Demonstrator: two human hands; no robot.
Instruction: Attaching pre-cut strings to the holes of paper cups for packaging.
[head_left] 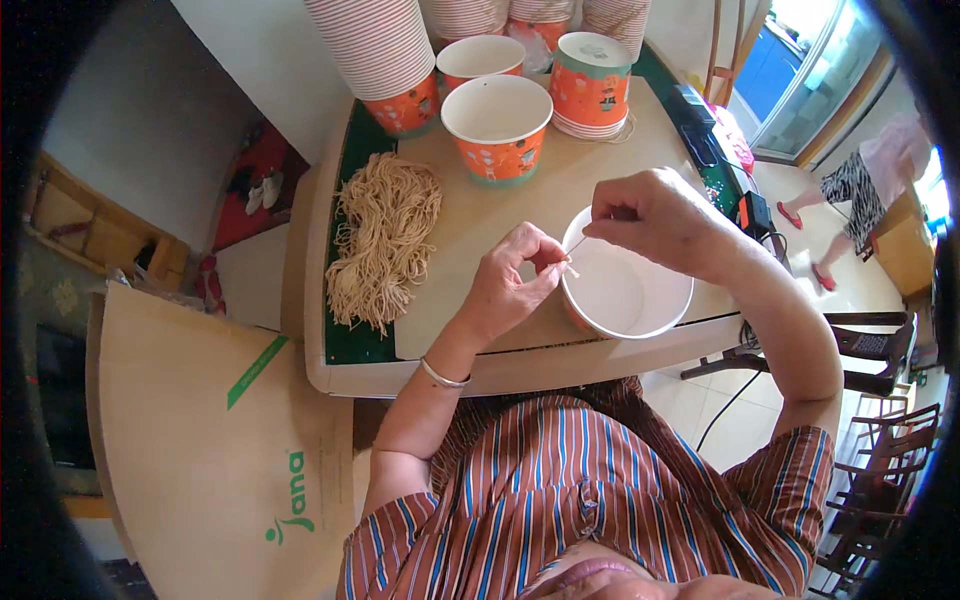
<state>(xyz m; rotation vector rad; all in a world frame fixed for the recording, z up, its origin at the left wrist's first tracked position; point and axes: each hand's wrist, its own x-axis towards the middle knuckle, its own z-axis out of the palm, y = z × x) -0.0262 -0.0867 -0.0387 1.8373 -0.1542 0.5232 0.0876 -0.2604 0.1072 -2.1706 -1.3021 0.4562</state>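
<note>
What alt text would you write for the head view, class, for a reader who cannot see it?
A person's left hand and right hand pinch a thin string over the rim of an open white-lined paper bucket on a table. A bundle of tan strings lies to the left, with orange buckets and tall stacks behind.

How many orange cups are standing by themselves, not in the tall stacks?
4: one cup in front of the hands, one open mid-table, one open behind it, one upside down on the right. The stacks may hide more.
</note>
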